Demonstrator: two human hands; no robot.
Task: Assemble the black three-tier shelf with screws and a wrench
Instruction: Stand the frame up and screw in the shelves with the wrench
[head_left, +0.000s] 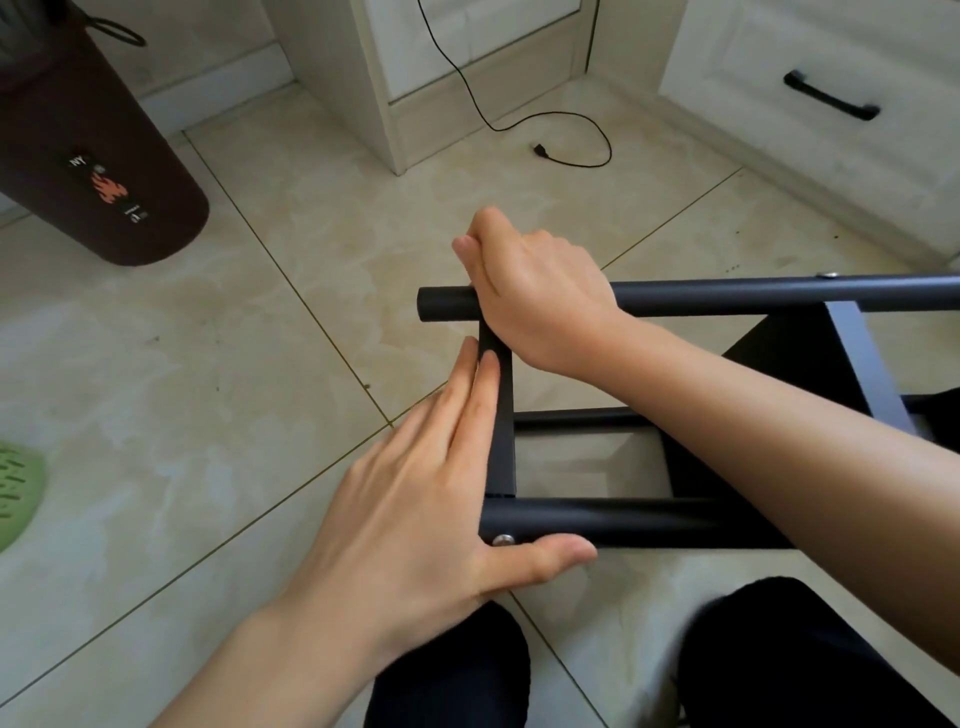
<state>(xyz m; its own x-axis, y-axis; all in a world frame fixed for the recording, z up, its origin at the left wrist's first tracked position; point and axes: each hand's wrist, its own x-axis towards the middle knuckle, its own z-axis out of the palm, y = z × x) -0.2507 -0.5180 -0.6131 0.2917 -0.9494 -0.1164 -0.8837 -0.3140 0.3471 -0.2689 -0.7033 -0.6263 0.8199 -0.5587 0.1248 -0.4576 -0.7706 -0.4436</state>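
Observation:
The black shelf frame (623, 519) lies on its side on the tiled floor, its tubes running left to right. My right hand (535, 291) curls over the far tube (727, 293) near its left end, where the flat crossbar (501, 431) meets it. My left hand (431, 493) lies flat with straight fingers along that crossbar, thumb under the near tube beside a silver screw head (503, 539). Another screw head (828, 274) shows on the far tube at the right. A black shelf panel (810, 364) sits further right. No wrench is visible.
A dark brown cylindrical bin (98, 171) stands at the far left. A black cable with a plug (540, 149) lies on the floor by white cabinets (831, 104). A green perforated object (18, 493) pokes in at the left edge. My knees in dark trousers (779, 654) are at the bottom.

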